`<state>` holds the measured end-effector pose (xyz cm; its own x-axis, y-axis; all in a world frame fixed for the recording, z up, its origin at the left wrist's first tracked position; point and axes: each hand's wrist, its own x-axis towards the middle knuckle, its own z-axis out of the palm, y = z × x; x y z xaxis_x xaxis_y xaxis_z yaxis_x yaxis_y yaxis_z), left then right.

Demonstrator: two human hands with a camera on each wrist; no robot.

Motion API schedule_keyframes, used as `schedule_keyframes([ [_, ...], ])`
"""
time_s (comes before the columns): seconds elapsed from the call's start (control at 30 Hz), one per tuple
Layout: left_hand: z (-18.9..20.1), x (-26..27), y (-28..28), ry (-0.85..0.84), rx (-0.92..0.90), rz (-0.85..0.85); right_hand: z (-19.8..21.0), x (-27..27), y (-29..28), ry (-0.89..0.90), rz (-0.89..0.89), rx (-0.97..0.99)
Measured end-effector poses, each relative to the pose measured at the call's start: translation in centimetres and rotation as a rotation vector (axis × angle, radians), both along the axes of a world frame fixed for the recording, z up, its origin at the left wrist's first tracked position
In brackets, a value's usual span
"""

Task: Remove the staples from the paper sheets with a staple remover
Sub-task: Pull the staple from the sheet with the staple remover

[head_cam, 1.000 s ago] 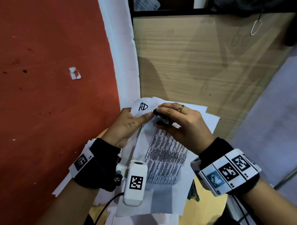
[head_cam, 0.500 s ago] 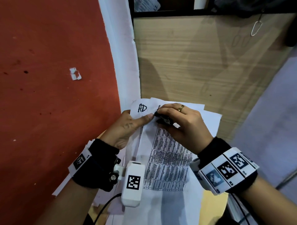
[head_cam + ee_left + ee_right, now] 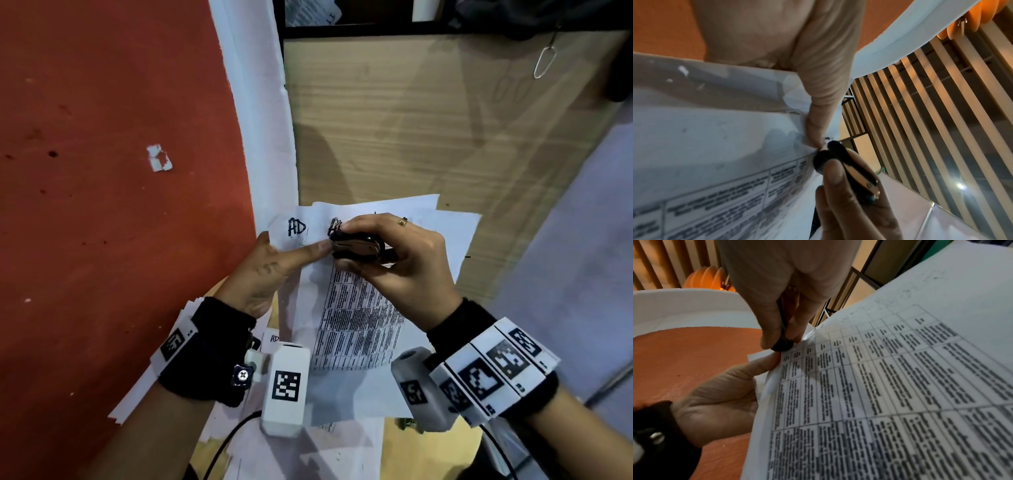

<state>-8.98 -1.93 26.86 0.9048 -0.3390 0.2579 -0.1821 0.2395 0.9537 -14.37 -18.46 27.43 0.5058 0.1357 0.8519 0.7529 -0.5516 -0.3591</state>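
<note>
Since a second ago the right hand (image 3: 404, 260) has tilted the small black-and-metal staple remover (image 3: 356, 247) flatter, fingers clamped round it. Left hand (image 3: 270, 274) pinches the white printed paper sheets (image 3: 356, 322) beside the tool, apparently steadying the corner.

Matt printed paper sheets (image 3: 356, 329), a black plastic and shiny metal staple remover (image 3: 356, 247), wood-grain cabinet panel (image 3: 428, 120).

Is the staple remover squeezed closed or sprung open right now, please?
Closed: the right hand grips the remover with thumb and fingers pressing its two black halves together at the sheet's corner.
</note>
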Motion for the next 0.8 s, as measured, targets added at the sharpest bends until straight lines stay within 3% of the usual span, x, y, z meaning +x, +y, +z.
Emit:
schedule_keyframes([
  [0.23,-0.5,-0.4,-1.6,-0.135,0.069,0.137,-0.1,-0.1,0.1,-0.041,-0.036,-0.002],
  [0.4,-1.3,-0.1,-2.8,-0.28,0.151,0.336,-1.1,0.5,0.4,-0.178,-0.264,-0.205],
  [0.5,-1.9,0.9,-2.2,-0.32,0.197,0.445,-1.3,0.5,0.0,-0.204,-0.374,-0.229],
  [0.63,-1.9,1.5,-1.0,-0.243,0.208,0.403,-2.3,0.6,-1.5,-0.119,-0.417,-0.226],
  [0.8,-1.9,1.8,-0.6,-0.183,0.16,0.322,-5.3,0.9,-2.0,0.156,-0.368,-0.147],
])
